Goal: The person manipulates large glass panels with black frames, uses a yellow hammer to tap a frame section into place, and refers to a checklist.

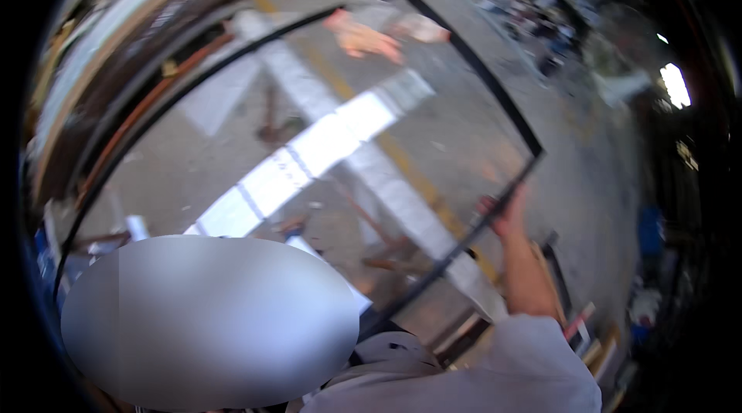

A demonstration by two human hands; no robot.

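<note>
A large sheet of clear glass with a black border (498, 96) stands tilted across the view. My right hand (506, 214) is closed on its right edge, thumb and fingers on either side of the border. A band of white paper labels (297, 166) crosses the pane. At the far edge is another bare hand (363, 38), fingers spread, with a pale blurred patch beside it; whose hand it is, I cannot tell. My left hand does not show. A blurred pale oval hides the pane's near left part.
Long stacked boards or panels (131, 65) lie at the left. A yellow line (402, 166) runs along the grey floor, seen through the glass. Mixed clutter (541, 19) lies at the far right, and a blue object (651, 229) stands by the right side.
</note>
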